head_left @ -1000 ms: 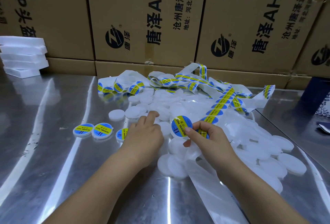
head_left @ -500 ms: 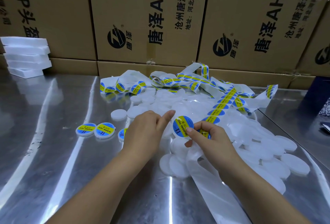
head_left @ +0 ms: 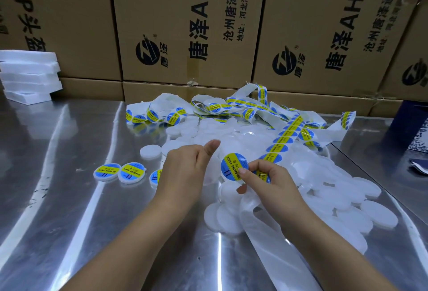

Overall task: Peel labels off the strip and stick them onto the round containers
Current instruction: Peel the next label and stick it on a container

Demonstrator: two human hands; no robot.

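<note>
My right hand [head_left: 268,181] pinches a round blue-and-yellow label [head_left: 232,165] by its edge, lifted off the label strip [head_left: 287,132] that runs back across the pile. My left hand [head_left: 185,170] is just left of the label, thumb up, fingers curled round a white round container [head_left: 212,172] that it mostly hides. A heap of unlabelled white containers [head_left: 342,200] lies under and right of both hands. Three labelled containers [head_left: 132,172] sit in a row on the steel table to the left.
Empty backing strip [head_left: 273,239] trails toward me under my right forearm. Tangled label strip [head_left: 208,107] lies at the back of the pile. Cardboard boxes [head_left: 185,24] wall off the rear. White foam trays [head_left: 27,75] are stacked far left; a dark blue box [head_left: 412,128] stands far right.
My left hand has left the pile and turned thumb-up beside the label with a white container in it. My right hand keeps pinching the label in nearly the same place.
</note>
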